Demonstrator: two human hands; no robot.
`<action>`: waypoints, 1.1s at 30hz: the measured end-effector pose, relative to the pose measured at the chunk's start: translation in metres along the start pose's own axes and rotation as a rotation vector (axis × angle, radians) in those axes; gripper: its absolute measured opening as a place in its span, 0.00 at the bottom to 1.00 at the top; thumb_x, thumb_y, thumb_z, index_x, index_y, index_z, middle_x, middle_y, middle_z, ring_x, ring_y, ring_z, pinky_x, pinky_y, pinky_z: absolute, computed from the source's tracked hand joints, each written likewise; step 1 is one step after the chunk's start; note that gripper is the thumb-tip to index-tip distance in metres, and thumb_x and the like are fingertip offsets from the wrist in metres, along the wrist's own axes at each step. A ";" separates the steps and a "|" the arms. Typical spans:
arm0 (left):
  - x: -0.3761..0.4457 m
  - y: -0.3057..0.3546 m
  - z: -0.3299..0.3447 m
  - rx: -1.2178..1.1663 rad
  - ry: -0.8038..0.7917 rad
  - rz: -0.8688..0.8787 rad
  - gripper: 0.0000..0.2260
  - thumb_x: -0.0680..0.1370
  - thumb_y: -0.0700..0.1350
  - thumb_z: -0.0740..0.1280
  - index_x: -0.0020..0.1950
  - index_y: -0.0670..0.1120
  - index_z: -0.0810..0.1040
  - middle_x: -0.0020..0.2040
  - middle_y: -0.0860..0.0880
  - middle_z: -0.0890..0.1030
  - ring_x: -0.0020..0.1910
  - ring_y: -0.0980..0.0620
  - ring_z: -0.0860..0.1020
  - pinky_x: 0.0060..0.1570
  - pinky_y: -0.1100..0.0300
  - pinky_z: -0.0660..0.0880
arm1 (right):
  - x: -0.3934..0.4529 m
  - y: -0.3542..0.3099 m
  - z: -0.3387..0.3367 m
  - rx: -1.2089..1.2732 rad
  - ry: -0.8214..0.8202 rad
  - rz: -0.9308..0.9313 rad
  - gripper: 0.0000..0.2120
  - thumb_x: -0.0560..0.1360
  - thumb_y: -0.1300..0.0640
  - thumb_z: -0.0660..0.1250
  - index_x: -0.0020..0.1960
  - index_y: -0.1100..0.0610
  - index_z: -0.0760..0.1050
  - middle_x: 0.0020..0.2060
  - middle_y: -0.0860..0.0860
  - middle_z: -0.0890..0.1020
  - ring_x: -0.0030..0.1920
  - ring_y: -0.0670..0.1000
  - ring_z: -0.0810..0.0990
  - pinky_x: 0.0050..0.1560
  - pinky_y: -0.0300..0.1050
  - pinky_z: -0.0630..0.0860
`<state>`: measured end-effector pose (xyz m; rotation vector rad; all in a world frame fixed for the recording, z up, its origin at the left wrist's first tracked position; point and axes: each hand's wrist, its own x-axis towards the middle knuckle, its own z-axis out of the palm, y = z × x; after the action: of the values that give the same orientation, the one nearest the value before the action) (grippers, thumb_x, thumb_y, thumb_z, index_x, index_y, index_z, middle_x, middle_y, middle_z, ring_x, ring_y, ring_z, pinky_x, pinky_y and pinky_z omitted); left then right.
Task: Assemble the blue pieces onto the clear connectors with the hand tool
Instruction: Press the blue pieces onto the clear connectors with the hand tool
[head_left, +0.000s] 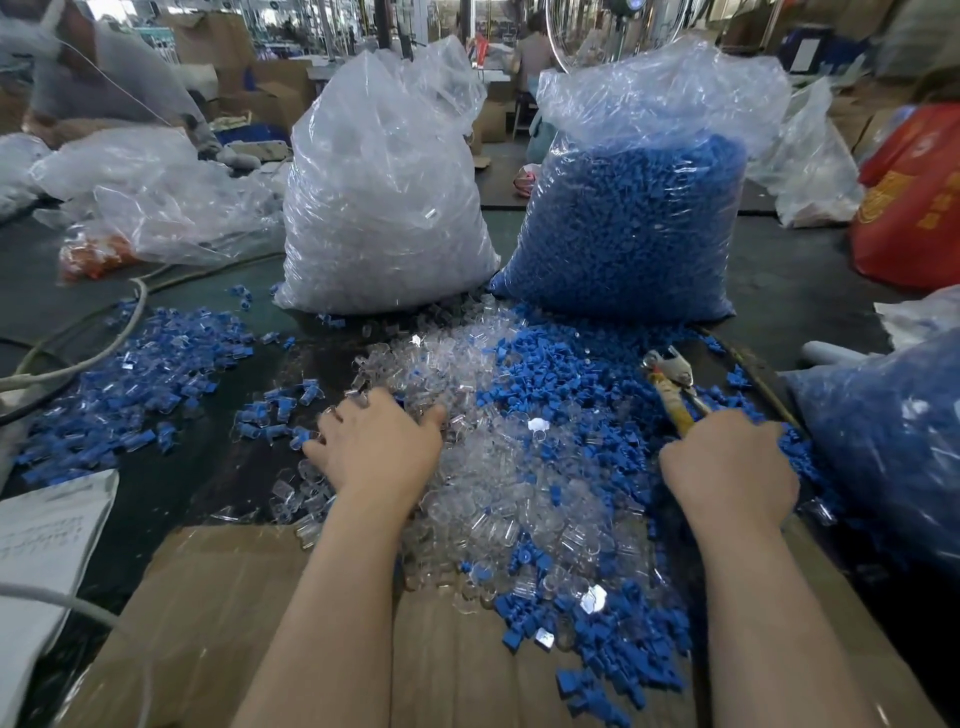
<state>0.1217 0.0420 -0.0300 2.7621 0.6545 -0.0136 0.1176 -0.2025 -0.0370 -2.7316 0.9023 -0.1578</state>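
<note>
clear, glossy plastic connectors (498, 467) lie heaped mid-table beside a loose pile of matte blue plastic pieces (566, 384), both spilling toward the near edge over flat brown cardboard (249, 613). left hand (376, 447) rests on the clear heap, fingers spread and dipping in. right hand (727, 462) curls round the yellow-handled metal hand tool (672, 382) near the table's right edge.

Blue pieces (566, 384) — tool handle (675, 402) seemingly yellow
</note>
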 end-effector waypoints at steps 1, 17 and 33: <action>0.000 0.000 0.000 0.005 -0.005 0.023 0.32 0.79 0.66 0.56 0.73 0.44 0.66 0.72 0.38 0.68 0.71 0.37 0.64 0.66 0.43 0.63 | 0.000 0.000 0.001 0.004 -0.031 -0.020 0.21 0.76 0.52 0.67 0.62 0.65 0.72 0.62 0.64 0.73 0.47 0.62 0.79 0.42 0.50 0.72; -0.005 0.010 0.000 -0.251 -0.081 0.269 0.22 0.77 0.59 0.68 0.68 0.52 0.73 0.67 0.44 0.74 0.64 0.43 0.73 0.66 0.43 0.71 | -0.016 -0.034 0.007 0.432 -0.209 -0.459 0.04 0.77 0.50 0.67 0.46 0.50 0.73 0.34 0.46 0.76 0.34 0.46 0.74 0.29 0.41 0.65; -0.003 0.008 0.006 -0.094 -0.061 0.140 0.27 0.79 0.63 0.60 0.73 0.50 0.67 0.70 0.41 0.70 0.67 0.40 0.71 0.69 0.42 0.65 | -0.006 -0.016 0.002 -0.019 -0.103 -0.156 0.12 0.75 0.52 0.67 0.53 0.59 0.72 0.51 0.58 0.77 0.41 0.58 0.77 0.40 0.48 0.73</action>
<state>0.1230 0.0321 -0.0332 2.6984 0.4340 -0.0352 0.1219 -0.1860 -0.0348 -2.7977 0.6664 -0.0371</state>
